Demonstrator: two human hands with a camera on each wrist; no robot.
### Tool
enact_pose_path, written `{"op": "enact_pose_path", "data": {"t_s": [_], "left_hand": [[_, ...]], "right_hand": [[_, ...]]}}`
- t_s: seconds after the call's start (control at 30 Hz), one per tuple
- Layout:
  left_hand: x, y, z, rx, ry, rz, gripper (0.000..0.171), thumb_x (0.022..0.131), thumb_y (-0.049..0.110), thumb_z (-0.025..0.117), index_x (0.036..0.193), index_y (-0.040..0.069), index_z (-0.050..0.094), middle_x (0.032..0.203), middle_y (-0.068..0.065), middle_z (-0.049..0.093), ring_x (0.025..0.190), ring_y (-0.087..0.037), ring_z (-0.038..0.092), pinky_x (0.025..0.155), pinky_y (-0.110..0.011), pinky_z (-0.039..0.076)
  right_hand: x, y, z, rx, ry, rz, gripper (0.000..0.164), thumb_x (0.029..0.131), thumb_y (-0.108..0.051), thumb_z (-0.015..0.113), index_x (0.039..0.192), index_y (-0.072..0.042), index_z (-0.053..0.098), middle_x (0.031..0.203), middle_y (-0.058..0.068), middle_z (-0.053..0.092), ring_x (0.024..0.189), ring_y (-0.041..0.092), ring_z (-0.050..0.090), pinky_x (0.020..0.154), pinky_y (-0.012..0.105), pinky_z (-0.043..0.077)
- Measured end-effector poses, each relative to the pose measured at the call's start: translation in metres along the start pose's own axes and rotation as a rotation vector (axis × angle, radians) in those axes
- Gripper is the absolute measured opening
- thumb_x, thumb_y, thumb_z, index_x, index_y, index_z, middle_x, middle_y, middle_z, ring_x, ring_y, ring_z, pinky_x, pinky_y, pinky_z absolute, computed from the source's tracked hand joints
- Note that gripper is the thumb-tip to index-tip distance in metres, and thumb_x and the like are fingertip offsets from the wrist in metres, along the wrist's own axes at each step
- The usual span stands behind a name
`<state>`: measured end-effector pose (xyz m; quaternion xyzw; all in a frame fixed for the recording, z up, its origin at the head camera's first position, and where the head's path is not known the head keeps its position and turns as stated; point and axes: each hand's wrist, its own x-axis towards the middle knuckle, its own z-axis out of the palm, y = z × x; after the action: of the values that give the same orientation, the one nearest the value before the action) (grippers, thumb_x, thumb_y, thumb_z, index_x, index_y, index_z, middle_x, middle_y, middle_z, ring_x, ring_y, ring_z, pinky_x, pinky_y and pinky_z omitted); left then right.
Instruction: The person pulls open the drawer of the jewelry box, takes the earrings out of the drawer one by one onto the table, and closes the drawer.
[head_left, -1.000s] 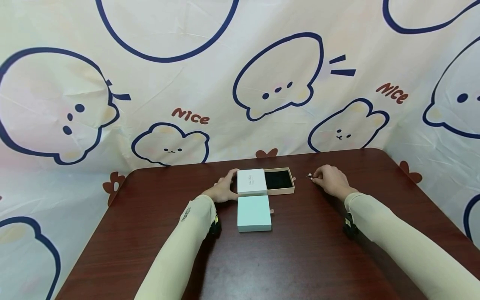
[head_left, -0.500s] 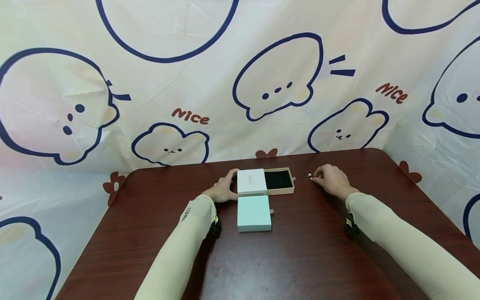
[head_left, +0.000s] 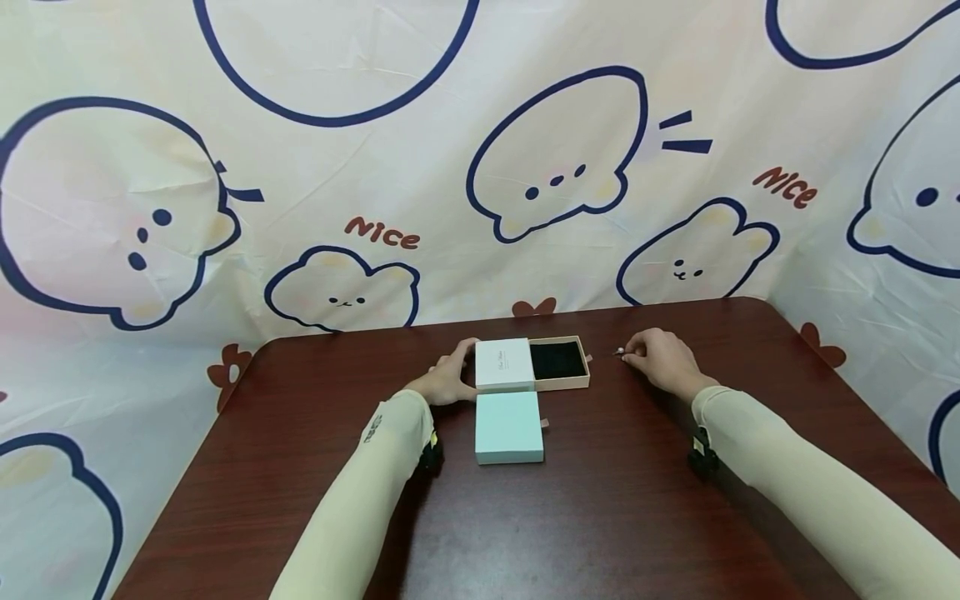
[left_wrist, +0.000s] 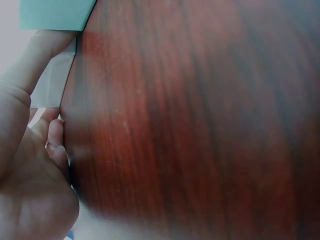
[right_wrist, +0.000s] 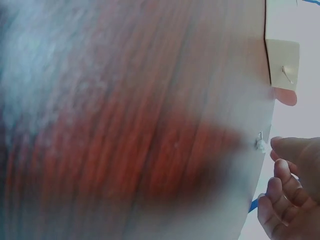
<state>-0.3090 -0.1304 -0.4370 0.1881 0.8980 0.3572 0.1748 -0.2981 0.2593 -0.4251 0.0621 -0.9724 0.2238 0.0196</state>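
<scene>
My left hand [head_left: 444,382] grips the left end of a white slide-out jewellery box [head_left: 502,364], thumb at the near side and fingers at the far side. The box's drawer [head_left: 562,384] is pulled out to the right and shows a black lining [head_left: 557,360]. Right of it, my right hand [head_left: 663,362] pinches at a tiny silvery-white earring [right_wrist: 260,143] low over the table, thumb and forefinger together. Glare in the right wrist view blurs where the fingertips meet it. A mint-green box [head_left: 508,427], its drawer pushed in, lies right in front of the white one.
Both boxes lie on a dark reddish-brown wooden table [head_left: 600,517]. Small ribbon tabs stick out from the drawers, such as the mint box's tab [head_left: 545,423]. A printed cloth [head_left: 450,167] with cartoon bears hangs behind the table and at its sides.
The right fingertips shift very slightly at the earring. The left hand and both boxes stay in place.
</scene>
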Motion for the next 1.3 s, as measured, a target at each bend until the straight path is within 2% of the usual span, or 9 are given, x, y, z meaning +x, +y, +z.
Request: {"op": "enact_pose_path", "data": {"t_s": [0.77,1.3], "left_hand": [[-0.001,0.002,0.0,0.007,0.004,-0.002,0.097,0.089,0.026,0.079,0.16,0.022,0.013,0.167,-0.01,0.02,0.146,-0.039,0.031,0.116,-0.065,0.021],[-0.001,0.001,0.0,0.003,-0.001,0.004,0.096,0.089,0.025,0.078,0.16,0.022,0.013,0.167,-0.01,0.019,0.146,-0.04,0.03,0.115,-0.065,0.021]], "right_hand": [[-0.006,-0.02,0.005,0.039,-0.008,-0.055,0.016,0.096,-0.018,0.068,0.102,-0.004,0.074,0.082,0.007,0.069,0.07,0.017,0.057,0.059,0.03,0.044],[-0.006,-0.028,0.016,0.036,0.001,-0.042,0.026,0.1,-0.03,0.064,0.103,-0.007,0.076,0.092,0.007,0.073,0.076,0.019,0.059,0.064,0.032,0.046]]}}
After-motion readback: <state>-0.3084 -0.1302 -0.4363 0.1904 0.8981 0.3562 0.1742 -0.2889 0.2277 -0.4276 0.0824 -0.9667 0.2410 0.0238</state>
